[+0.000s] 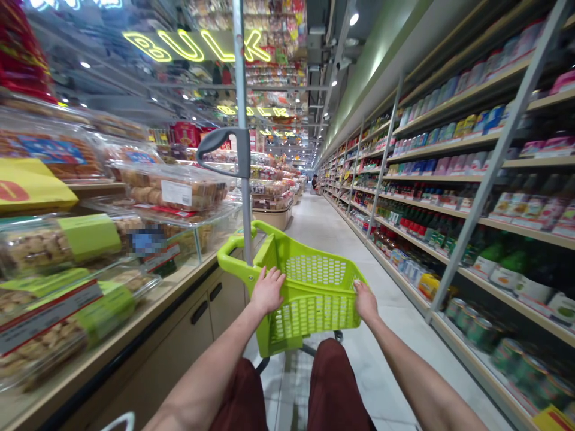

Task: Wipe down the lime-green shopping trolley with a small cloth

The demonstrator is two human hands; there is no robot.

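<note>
A lime-green plastic shopping trolley basket (309,311) stands in front of me on a small wheeled frame, with a slotted mesh in its walls. My left hand (268,291) curls over its near rim on the left side. My right hand (366,301) grips the rim on the right side. A tall grey metal pole (241,120) rises from the basket's left corner and carries a dark grey curved handle (220,149). No goods show inside the basket. My dark red shorts (332,383) appear below it.
Clear-lidded display bins of baked goods (175,188) line a wooden counter (157,341) on the left. Tall stocked shelves (449,203) run along the right. A pale tiled floor (341,251) stretches ahead, and a person (315,183) stands far down the aisle.
</note>
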